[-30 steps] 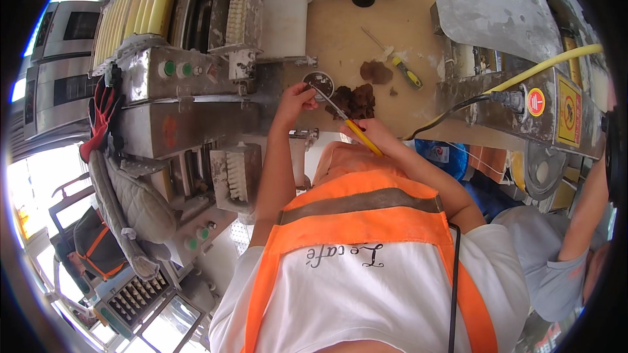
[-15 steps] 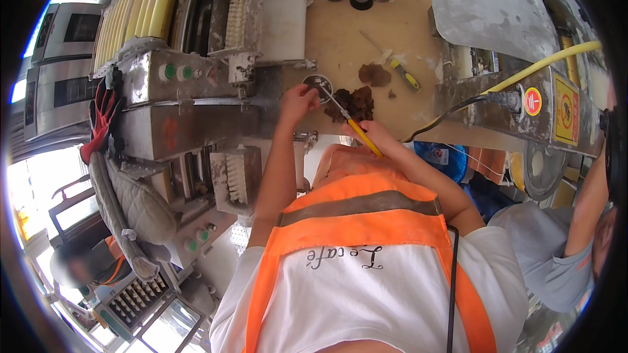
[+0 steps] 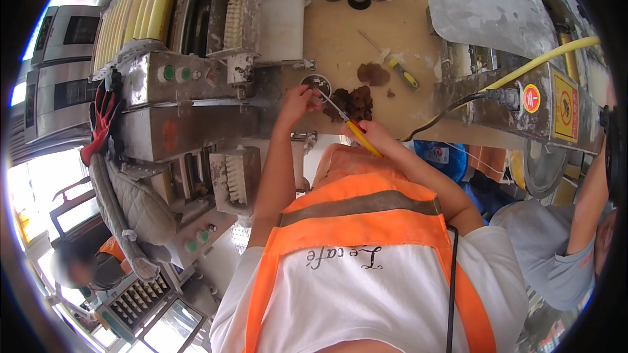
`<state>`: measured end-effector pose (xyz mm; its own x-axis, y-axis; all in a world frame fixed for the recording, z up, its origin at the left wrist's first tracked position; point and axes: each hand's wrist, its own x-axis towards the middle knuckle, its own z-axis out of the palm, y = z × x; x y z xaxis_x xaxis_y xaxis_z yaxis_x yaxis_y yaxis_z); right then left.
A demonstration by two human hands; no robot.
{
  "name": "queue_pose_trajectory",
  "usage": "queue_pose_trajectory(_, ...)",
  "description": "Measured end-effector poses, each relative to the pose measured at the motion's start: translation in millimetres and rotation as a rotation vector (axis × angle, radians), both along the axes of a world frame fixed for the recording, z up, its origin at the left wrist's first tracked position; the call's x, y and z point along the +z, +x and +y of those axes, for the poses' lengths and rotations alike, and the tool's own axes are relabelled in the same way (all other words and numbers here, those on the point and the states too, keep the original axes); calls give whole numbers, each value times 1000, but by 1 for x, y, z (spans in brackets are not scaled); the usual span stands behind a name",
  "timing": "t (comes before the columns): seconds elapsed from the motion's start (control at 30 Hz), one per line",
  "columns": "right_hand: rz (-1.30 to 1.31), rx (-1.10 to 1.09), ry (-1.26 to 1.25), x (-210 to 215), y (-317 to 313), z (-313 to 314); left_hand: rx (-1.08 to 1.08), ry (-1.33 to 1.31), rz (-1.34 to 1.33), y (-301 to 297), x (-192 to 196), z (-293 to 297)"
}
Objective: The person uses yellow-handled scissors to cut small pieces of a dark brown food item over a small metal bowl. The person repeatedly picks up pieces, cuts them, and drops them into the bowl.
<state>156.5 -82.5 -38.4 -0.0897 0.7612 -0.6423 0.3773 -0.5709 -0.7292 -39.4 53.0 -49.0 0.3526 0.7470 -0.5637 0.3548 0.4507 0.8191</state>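
Barely anything has shifted since the earlier frames: both hands keep their places over the tan wooden bench.

Nearest, the right hand is closed around the yellow handle of a slim metal-shafted screwdriver, whose long axis runs diagonally, tip pointing up-left toward the small round dark metal part. The left hand, forearm stretched straight ahead, pinches that round part at its near edge. Just beyond the shaft lies a crumbly dark brown lump; farther off, a second yellow-handled screwdriver rests on the bench.
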Motion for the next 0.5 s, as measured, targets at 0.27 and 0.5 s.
queue_pose_trajectory(0.27,124,22,54,-15,-1,-4,-166,-81,-53,-12,17,3)
queue_pose_trajectory(0.5,414,-154,-209,17,2,3,-230,-224,-105,-22,17,12)
